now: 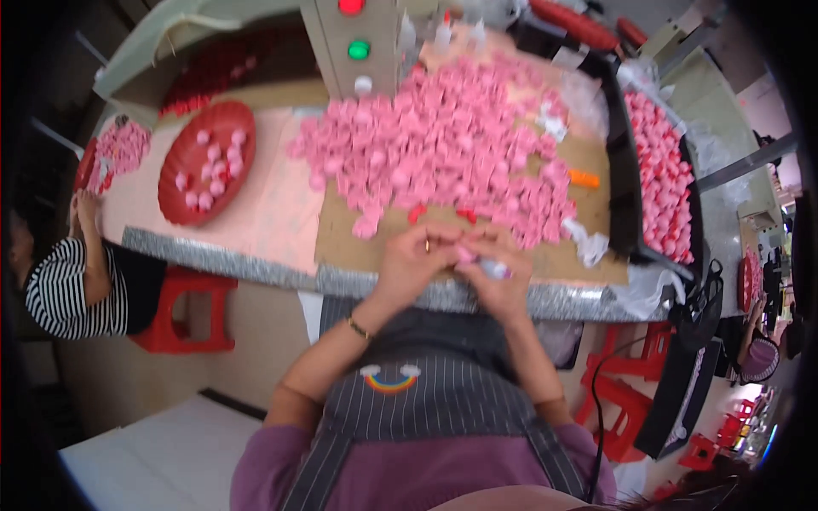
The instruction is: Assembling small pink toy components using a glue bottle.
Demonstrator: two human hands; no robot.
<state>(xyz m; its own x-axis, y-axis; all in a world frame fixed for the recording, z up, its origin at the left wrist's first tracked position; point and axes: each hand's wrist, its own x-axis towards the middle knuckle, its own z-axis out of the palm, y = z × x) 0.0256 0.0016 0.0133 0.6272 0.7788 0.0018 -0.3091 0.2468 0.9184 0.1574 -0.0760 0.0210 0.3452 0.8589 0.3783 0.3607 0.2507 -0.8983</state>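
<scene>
My left hand (415, 260) and my right hand (498, 271) meet over the table's front edge, fingertips pinched together around a small pink piece (465, 254). A white bit with a purplish edge (495, 269) shows in the curl of my right hand; its kind is unclear. Just beyond my fingers, two small red curved pieces (417, 214) lie on the brown board. Behind them spreads a large heap of soft-looking pink pieces (434, 128), some of them rounded. My fingers partly cover the piece they hold.
Left on the table stands a red scalloped bowl (183, 200) with several pink balls. Right are an orange tool (584, 178), crumpled white scraps (588, 243) and a black crate (626, 170) of pink and red pieces. A machine with red and green buttons (358, 48) stands behind. A co-worker (68, 277) sits far left.
</scene>
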